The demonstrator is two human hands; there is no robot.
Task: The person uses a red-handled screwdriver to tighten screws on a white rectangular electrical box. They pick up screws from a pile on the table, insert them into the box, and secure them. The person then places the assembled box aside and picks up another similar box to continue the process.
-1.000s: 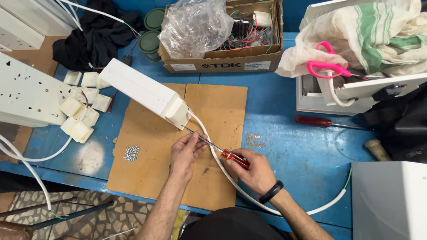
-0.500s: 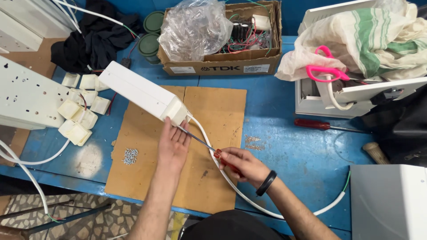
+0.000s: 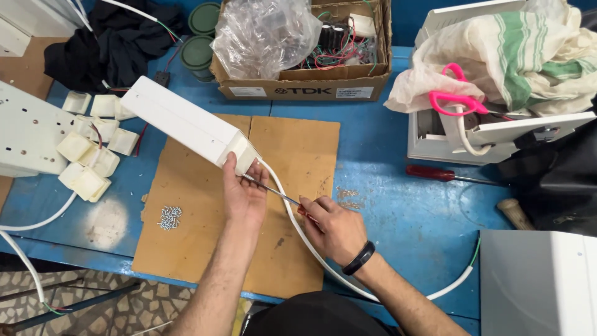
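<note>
Nearest you, your right hand [image 3: 333,229] is closed around the red handle of a slim screwdriver [image 3: 287,202], its metal shaft angled up and left toward the end of the long white rectangular plastic housing [image 3: 186,126]. Keep that wrist low and the shaft in line with the screw, I'd judge, so the tip does not slip out sideways.

Just left of it, your left hand [image 3: 244,193] is closed on the near end cap of the housing, fingers wrapped over its corner, steadying it on the brown cardboard sheet [image 3: 298,149]. The tip itself is hidden behind those fingers, so keep them off the line of the blade. Press the housing down firmly; it lies diagonally and looks likely to pivot.

The white round cable [image 3: 298,227] leaves that same end and curves under your right wrist; let it lie slack rather than pull on the cap.

To the left on the cardboard lies a small heap of silver screws [image 3: 170,217], within reach.

Farther right, on the blue table [image 3: 398,211], a second red-handled screwdriver [image 3: 444,176] lies well apart from your hands.
</note>
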